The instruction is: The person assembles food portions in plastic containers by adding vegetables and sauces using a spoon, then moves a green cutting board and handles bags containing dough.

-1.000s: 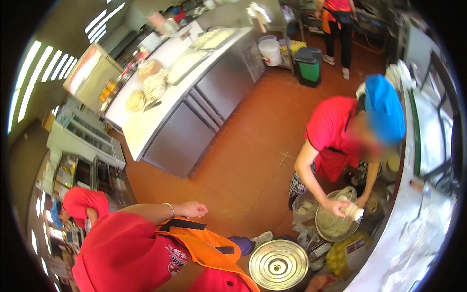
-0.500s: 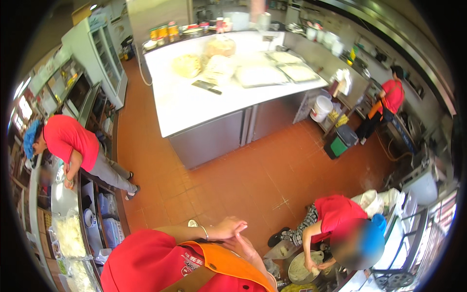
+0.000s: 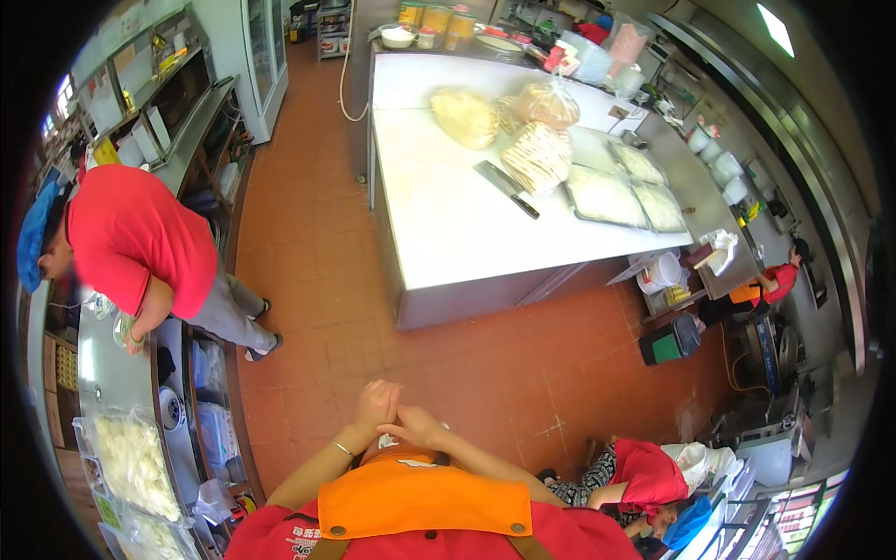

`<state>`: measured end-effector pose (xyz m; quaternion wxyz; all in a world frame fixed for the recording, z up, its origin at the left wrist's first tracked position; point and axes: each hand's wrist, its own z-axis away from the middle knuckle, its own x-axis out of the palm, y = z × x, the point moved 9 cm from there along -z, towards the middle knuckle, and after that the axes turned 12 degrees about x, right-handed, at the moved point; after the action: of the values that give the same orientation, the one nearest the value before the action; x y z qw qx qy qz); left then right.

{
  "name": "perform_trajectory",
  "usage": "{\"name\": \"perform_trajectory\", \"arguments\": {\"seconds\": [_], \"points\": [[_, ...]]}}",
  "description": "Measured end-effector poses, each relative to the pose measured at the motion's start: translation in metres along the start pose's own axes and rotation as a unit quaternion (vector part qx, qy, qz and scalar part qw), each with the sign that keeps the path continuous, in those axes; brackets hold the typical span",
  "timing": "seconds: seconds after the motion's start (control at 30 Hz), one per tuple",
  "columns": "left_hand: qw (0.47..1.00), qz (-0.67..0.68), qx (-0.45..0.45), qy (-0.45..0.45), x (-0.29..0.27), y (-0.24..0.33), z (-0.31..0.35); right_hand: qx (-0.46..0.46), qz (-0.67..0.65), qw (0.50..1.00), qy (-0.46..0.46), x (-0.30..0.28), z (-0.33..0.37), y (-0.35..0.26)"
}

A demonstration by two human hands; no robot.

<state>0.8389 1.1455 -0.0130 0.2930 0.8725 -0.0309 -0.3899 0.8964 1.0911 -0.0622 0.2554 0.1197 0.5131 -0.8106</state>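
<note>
My left hand [image 3: 378, 403], with a bracelet at its wrist, is held at my waist, its fingers curled together. My right hand [image 3: 416, 427] meets it from the right, fingers closed and pressed against it. No object shows in either hand; what lies between the palms is hidden. Both hands are in front of my orange apron [image 3: 425, 499], over the tiled floor. Beyond them stands a white-topped worktable [image 3: 439, 233]. On it lie a cleaver-like knife [image 3: 507, 189], a bag of pale strips [image 3: 537, 159], a round pale yellow bundle [image 3: 465, 119] and several flat clear bags [image 3: 607, 196].
At left, a person in red [image 3: 140, 238] bends over a steel counter [image 3: 103, 373] holding bags of pale food [image 3: 138, 467]. Another person [image 3: 649, 476] crouches at lower right. A third [image 3: 779, 280] stands far right, near a green-and-black bin [image 3: 670, 343]. Jars [image 3: 434, 17] line the back shelf.
My view has swung, so the worktable appears farther right and my hands farther left. My hands remain together. The crouching person's basin has dropped out of sight.
</note>
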Motion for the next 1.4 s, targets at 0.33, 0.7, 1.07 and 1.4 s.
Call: {"name": "perform_trajectory", "arguments": {"seconds": [0.33,0.7,1.07,1.4], "points": [[0.952,-0.038,-0.169,-0.253,-0.018,-0.215,-0.032,0.072,-0.065,0.978,0.182,-0.181,-0.179,0.02],[0.905,0.033,-0.384,-0.178,-0.1,-0.455,-0.053,0.028,0.122,0.975,0.184,-0.328,-0.435,-0.068],[0.886,-0.013,-0.351,-0.302,-0.189,-0.712,-0.146,0.087,0.195,0.898,0.385,-0.51,-0.608,-0.111],[0.971,-0.064,-0.1,-0.206,-0.204,-0.797,-0.454,0.18,0.266,0.767,0.555,-0.746,-0.655,-0.092]]}}
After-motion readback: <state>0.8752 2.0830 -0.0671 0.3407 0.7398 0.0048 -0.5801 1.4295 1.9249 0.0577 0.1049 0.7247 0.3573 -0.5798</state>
